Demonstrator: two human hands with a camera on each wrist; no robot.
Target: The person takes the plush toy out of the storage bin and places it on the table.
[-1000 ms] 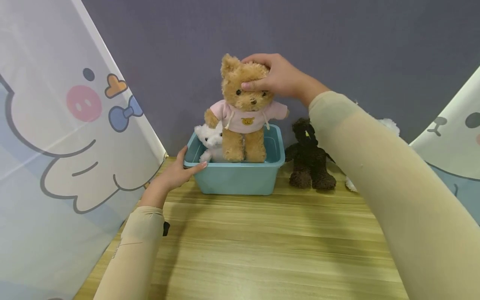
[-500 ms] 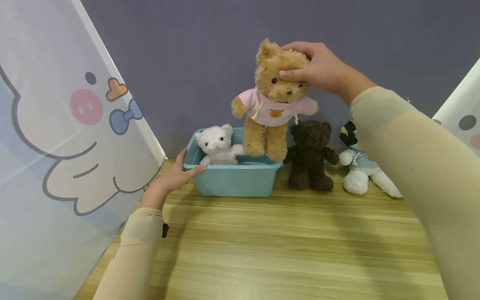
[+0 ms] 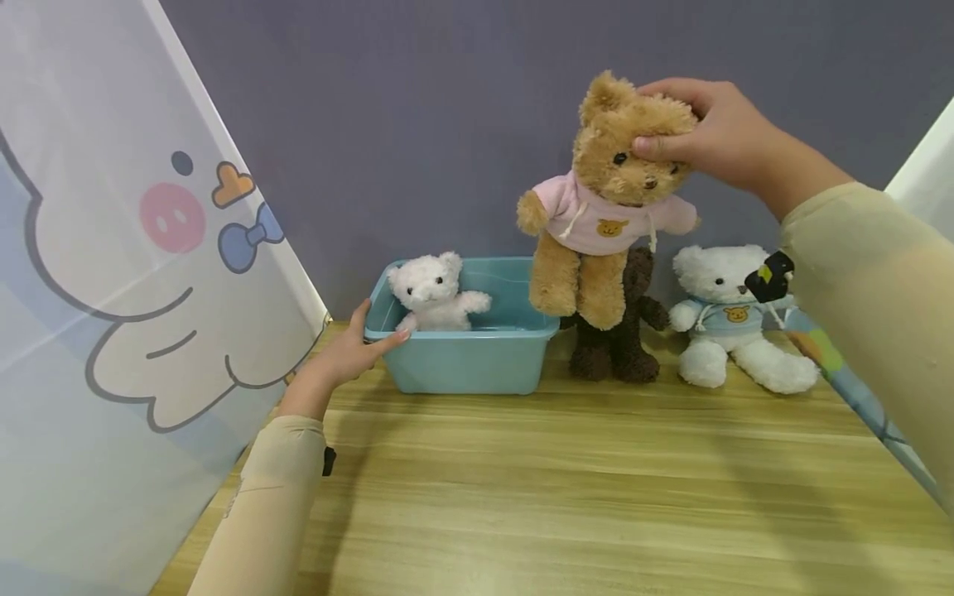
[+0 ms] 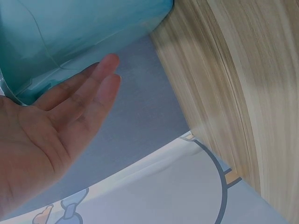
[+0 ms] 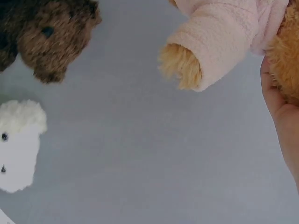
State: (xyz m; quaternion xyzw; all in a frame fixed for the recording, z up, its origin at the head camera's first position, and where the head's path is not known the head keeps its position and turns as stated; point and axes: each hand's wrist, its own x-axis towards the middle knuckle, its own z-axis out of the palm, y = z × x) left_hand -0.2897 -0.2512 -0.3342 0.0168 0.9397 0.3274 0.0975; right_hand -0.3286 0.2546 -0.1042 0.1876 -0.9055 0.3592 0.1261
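Observation:
By its head, a tan teddy bear [image 3: 607,174] in a pink hoodie hangs from my right hand [image 3: 723,132]. My thumb lies across its face beside one eye, and the other fingers go behind the head. The bear's feet overlap the right end of a blue plastic bin [image 3: 465,364] and a dark brown teddy bear [image 3: 633,323]. Inside the bin, at its left, sits a white teddy bear [image 3: 432,294]. My left hand [image 3: 346,352] rests on the bin's left front corner. Its fingers [image 4: 88,102] lie fairly straight along the outside wall in the left wrist view.
A white teddy bear in a blue hoodie [image 3: 726,314] sits right of the brown one, partly behind the black device on my right wrist. A grey wall [image 3: 373,124] stands behind the wooden table [image 3: 566,488]. A printed cartoon panel [image 3: 149,290] borders the left side.
My right hand has carried the tan bear from over the bin to the right and slightly up. The white bear in the bin has come into full view. My left hand stays on the bin.

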